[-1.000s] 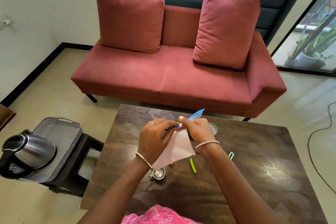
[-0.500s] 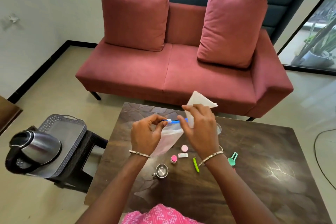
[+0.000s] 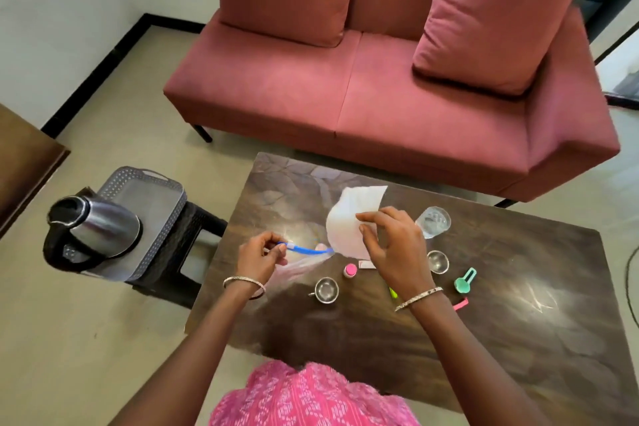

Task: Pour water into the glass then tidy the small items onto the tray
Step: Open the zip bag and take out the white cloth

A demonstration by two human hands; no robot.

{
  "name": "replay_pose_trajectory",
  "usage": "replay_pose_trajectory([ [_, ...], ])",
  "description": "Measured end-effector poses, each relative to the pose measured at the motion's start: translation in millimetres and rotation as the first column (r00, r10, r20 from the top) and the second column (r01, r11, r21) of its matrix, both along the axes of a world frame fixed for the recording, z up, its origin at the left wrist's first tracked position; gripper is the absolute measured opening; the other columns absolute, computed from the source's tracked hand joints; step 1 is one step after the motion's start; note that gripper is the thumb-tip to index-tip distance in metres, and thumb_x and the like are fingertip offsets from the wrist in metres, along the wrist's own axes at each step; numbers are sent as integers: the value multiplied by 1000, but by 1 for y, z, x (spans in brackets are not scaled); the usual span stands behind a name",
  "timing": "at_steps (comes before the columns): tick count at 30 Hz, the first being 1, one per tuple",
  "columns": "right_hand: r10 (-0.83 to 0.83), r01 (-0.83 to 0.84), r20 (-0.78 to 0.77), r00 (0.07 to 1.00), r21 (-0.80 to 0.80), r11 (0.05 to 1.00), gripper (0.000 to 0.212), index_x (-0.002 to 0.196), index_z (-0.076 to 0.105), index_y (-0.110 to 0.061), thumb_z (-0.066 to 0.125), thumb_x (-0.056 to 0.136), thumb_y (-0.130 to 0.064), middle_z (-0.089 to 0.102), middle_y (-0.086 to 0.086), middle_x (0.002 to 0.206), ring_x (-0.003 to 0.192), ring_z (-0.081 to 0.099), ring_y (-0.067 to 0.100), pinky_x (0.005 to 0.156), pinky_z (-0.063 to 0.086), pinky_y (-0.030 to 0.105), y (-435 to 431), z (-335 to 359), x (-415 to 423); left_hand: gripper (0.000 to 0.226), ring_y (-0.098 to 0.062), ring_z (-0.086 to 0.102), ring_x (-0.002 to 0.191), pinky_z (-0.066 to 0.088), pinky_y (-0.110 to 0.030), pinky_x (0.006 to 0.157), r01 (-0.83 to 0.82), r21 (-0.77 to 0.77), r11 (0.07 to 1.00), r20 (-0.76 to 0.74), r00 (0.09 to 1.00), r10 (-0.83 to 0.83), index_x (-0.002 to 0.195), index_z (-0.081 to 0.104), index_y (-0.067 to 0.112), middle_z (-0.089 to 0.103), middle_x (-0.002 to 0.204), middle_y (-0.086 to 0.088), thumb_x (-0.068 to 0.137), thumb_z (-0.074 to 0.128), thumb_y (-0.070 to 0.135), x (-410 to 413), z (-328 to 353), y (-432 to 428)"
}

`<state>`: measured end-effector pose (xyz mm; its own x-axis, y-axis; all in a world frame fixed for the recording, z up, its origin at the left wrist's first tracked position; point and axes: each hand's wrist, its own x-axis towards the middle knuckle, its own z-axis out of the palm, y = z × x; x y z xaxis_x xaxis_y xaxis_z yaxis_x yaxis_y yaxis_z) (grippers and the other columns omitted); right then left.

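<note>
Sofa (image 3: 380, 90) behind bench (image 3: 518, 339). Stool (image 3: 183, 252) left of bench; tray (image 3: 155, 190) on stool, kettle (image 3: 93, 228) on tray's near end. On bench: glass (image 3: 433, 221) far right of centre, small bowl (image 3: 437, 261) before it, clip (image 3: 465, 280) right of bowl, metal cup (image 3: 325, 290) near left of centre.

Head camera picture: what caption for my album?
Left hand holds blue-zippered clear plastic bag; right hand lifts white paper sheet.

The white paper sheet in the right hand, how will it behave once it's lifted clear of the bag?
The white paper sheet will probably flop: it already curves where the right hand pinches one edge. It looks thin, so likely very light and easily creased. Set down, it may slide on the glossy table.
</note>
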<state>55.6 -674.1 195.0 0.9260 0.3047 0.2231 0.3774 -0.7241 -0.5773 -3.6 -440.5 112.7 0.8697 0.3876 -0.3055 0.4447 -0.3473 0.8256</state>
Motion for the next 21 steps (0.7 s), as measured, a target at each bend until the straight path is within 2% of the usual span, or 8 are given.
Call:
replay_pose_trajectory([
  [4,3,0,-81,997,31,1000,16,95,78,-18,72,83,-9,72,-3,86,79,65,19,71,54,37,8,-20,6,8,1,56,41,42,-12,45,9,23,1000,-130,992,-6,87,68,-1,59,59,-4,87,62,-4,1,-36,28],
  [8,-33,54,-203,979,101,993,20,94,79,-18,72,82,-3,70,-12,88,82,67,9,72,57,36,16,-42,9,11,0,57,44,44,-11,48,42,17,999,-221,975,-37,91,69,0,65,72,-14,89,58,-2,17,-74,44],
  [9,-50,76,-229,972,107,991,20,93,79,-18,71,81,-3,70,-14,88,81,67,8,70,57,35,17,-49,9,12,-3,61,49,46,-13,50,61,15,998,-250,967,-56,93,68,1,66,75,-13,90,57,0,22,-85,48],
  [11,-74,105,-262,962,108,989,20,92,79,-17,72,81,-2,72,-9,86,79,67,9,68,56,35,21,-59,12,14,-21,65,62,47,-22,57,108,17,994,-296,950,-98,98,68,0,66,78,-13,93,54,3,35,-102,55],
  [14,-120,161,-300,946,117,980,19,92,79,-17,73,81,-2,72,-5,85,75,67,10,66,56,35,29,-73,22,17,-22,56,62,38,-22,57,133,56,990,-305,946,-110,98,66,-5,70,83,-25,93,51,0,64,-127,72],
  [16,-151,202,-344,927,115,973,19,93,79,-18,73,82,-3,73,-7,88,77,67,10,67,56,34,35,-80,29,17,-26,55,70,34,-25,60,124,75,990,-314,945,-94,97,65,-8,68,89,-30,93,49,-3,81,-143,87],
  [19,-181,266,-451,874,132,955,21,93,79,-20,73,83,-3,74,-9,90,74,64,12,68,54,34,43,-92,40,16,-38,61,87,38,-30,69,159,87,984,-391,914,-113,97,65,-4,68,95,-27,93,50,0,91,-170,107],
  [21,-190,321,-534,824,164,933,22,92,79,-21,72,83,-2,73,-13,86,71,63,15,69,52,31,46,-98,46,16,-40,62,97,42,-33,77,212,76,974,-445,882,-157,102,64,-2,68,101,-25,95,53,5,95,-181,114],
])
